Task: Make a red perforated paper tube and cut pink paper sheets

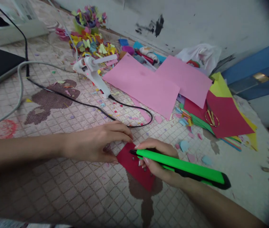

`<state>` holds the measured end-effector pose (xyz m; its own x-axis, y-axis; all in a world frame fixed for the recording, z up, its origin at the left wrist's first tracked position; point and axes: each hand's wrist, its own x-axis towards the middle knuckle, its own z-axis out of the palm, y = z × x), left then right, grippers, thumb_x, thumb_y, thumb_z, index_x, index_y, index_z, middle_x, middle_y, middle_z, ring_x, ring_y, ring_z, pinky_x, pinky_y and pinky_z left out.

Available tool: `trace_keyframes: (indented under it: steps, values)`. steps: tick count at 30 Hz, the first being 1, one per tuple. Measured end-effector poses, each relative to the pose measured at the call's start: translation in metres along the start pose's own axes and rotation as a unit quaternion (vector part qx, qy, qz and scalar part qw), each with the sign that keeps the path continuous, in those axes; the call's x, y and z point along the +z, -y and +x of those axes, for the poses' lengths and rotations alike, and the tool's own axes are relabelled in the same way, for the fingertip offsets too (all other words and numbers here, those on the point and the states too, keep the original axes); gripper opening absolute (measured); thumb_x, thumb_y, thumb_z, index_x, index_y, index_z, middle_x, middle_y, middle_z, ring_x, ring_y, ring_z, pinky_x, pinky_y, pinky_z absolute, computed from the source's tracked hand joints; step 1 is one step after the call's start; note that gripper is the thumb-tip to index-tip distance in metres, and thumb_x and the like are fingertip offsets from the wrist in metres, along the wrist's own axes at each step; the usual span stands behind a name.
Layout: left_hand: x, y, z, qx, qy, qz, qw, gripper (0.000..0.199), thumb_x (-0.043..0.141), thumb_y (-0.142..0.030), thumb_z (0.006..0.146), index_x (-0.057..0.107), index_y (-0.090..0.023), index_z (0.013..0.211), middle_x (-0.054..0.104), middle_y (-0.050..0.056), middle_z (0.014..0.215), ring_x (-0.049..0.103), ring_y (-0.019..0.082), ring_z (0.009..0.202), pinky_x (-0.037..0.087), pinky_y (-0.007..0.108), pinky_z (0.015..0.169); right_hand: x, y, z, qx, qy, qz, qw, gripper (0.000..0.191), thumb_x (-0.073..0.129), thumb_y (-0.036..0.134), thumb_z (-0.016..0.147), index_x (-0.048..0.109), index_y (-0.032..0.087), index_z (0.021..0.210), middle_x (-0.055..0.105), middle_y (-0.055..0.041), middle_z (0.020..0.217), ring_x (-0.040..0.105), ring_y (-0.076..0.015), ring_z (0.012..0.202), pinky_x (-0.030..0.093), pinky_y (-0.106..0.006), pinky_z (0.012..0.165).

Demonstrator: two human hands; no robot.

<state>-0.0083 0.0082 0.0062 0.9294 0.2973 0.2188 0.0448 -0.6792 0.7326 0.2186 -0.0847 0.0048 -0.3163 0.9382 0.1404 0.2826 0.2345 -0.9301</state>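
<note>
we look down on a counter (77,186) spread with a lattice-patterned cloth, where our two bare hands work near the middle. our right hand (161,161) has its fingers wrapped around a long green-and-black tool (184,163), its narrow black tip pointing left above a small piece of red paper (135,166) that lies slantwise on the cloth. a few tiny specks dot this paper. our left hand (108,139) comes in from the left with its fingers bent and its thumb apart from them, right at the paper's left and upper edges; we cannot tell whether they grasp it. beyond our hands, a white glue gun (98,80) sits among paper scraps, its black cord looping towards us. to its right, two pink sheets (141,85) overlap, and gold-handled scissors (212,118) lie on a larger red sheet (234,117). at the back, a greenish tub (85,29) brims with cut paper shapes (90,15), with more heaped in front. a flat black device (1,65) lies at the far left.
</note>
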Motion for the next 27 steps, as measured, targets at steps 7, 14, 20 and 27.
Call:
trace_keyframes:
  steps: [7, 14, 20, 27]
  values:
    - [-0.0019, -0.0022, 0.0003, -0.008, 0.010, 0.015, 1.000, 0.037, 0.063, -0.023, 0.085, 0.058, -0.019, 0.122, 0.057, 0.014, 0.120, 0.052, 0.026, 0.113, 0.045, 0.040, 0.097, -0.0008, 0.0006, 0.0000, -0.005, 0.013, -0.007, 1.000, 0.033, 0.054, 0.003, 0.077, 0.065, 0.021, 0.102, 0.067, -0.0006, 0.081, 0.066, -0.0122, 0.063, 0.053, -0.024, 0.056]
    - [-0.0005, -0.0013, -0.0011, -0.016, 0.014, 0.020, 1.000, 0.038, 0.063, -0.018, 0.084, 0.058, -0.021, 0.122, 0.056, 0.013, 0.120, 0.052, 0.025, 0.113, 0.045, 0.040, 0.097, 0.0022, -0.0018, -0.0015, 0.002, 0.008, -0.007, 1.000, 0.035, 0.054, 0.003, 0.077, 0.063, 0.021, 0.105, 0.068, -0.0003, 0.077, 0.066, -0.0125, 0.064, 0.054, -0.023, 0.056]
    - [-0.0007, -0.0017, -0.0005, -0.010, 0.012, 0.019, 1.000, 0.037, 0.063, -0.018, 0.084, 0.058, -0.019, 0.121, 0.056, 0.014, 0.120, 0.052, 0.026, 0.113, 0.045, 0.040, 0.098, 0.0037, -0.0077, -0.0036, 0.010, 0.002, -0.006, 1.000, 0.036, 0.053, 0.001, 0.076, 0.063, 0.023, 0.103, 0.067, 0.0016, 0.075, 0.066, -0.0116, 0.063, 0.052, -0.020, 0.052]
    - [-0.0004, -0.0012, -0.0001, -0.007, 0.003, 0.020, 1.000, 0.038, 0.064, -0.018, 0.083, 0.058, -0.021, 0.121, 0.057, 0.013, 0.119, 0.052, 0.026, 0.113, 0.046, 0.041, 0.097, 0.0041, -0.0073, -0.0042, 0.012, 0.000, -0.022, 1.000, 0.033, 0.054, 0.003, 0.077, 0.063, 0.023, 0.102, 0.067, 0.0019, 0.073, 0.065, -0.0114, 0.061, 0.052, -0.021, 0.052]
